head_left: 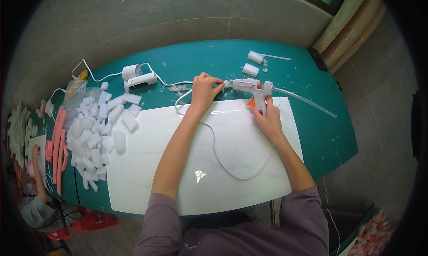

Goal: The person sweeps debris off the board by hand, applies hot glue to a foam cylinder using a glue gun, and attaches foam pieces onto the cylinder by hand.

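My right hand [269, 121] grips the handle of a white hot glue gun [247, 85] with an orange trigger, its nozzle pointing left. A long translucent glue stick [307, 104] sticks out of its back. My left hand [205, 90] is closed in a pinch at the tip of the nozzle, where a whitish clump [227, 84] sits; what the fingers hold, if anything, is too small to make out. A white power cord [215, 142] loops from the gun across the glossy white board [236, 193] and passes under my left forearm.
Cut white foam blocks [91, 135] are heaped at the left. Pink foam strips [58, 144] lie beyond them. A small white device [141, 80] with a cord stands at the back of the green table [321, 153]. Two white foam pieces [250, 69] lie behind the gun. Another person's arm [39, 175] shows far left.
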`<state>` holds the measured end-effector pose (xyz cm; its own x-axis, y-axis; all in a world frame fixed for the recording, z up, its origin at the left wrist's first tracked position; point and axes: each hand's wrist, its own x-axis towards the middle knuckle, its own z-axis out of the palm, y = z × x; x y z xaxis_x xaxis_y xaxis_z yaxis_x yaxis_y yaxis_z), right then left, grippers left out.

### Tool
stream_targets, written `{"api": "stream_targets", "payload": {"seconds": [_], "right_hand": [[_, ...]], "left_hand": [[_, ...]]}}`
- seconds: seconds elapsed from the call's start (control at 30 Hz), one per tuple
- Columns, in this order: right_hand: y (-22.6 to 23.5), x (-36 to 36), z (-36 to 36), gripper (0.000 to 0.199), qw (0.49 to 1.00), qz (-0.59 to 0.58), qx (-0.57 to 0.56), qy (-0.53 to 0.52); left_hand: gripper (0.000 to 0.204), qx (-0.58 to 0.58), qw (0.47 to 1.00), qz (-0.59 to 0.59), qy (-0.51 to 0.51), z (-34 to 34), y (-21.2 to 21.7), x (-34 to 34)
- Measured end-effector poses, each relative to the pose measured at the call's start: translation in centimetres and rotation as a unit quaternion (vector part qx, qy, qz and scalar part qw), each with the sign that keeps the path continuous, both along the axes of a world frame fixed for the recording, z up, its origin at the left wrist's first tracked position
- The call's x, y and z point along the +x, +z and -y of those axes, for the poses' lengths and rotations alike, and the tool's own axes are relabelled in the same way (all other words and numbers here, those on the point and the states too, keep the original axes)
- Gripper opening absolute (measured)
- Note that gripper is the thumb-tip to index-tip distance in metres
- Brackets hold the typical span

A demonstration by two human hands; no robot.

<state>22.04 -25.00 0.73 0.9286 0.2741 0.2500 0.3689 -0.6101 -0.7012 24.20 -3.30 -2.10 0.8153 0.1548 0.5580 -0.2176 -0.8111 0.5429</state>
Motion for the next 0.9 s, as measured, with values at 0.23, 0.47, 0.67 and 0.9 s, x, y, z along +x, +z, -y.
{"api": "stream_targets", "payload": {"seconds": [0.23,0.47,0.67,0.9], "right_hand": [[-0.35,0.17,0.05,0.055,1.0,0.006,-0.001,0.006],[-0.18,0.11,0.0,0.056,1.0,-0.007,-0.001,0.008],[-0.51,0.27,0.05,0.056,1.0,0.001,-0.005,0.01],[-0.79,0.37,0.1,0.058,1.0,0.004,-0.008,0.012]], "left_hand": [[0.009,-0.002,1.0,-0.011,-0.001,-0.02,0.03,0.01],[0.009,-0.008,1.0,-0.013,0.005,-0.04,-0.05,0.04],[0.011,0.007,1.0,0.005,-0.005,-0.11,0.01,0.03],[0.01,0.001,1.0,-0.003,-0.004,-0.04,0.06,0.0]]}}
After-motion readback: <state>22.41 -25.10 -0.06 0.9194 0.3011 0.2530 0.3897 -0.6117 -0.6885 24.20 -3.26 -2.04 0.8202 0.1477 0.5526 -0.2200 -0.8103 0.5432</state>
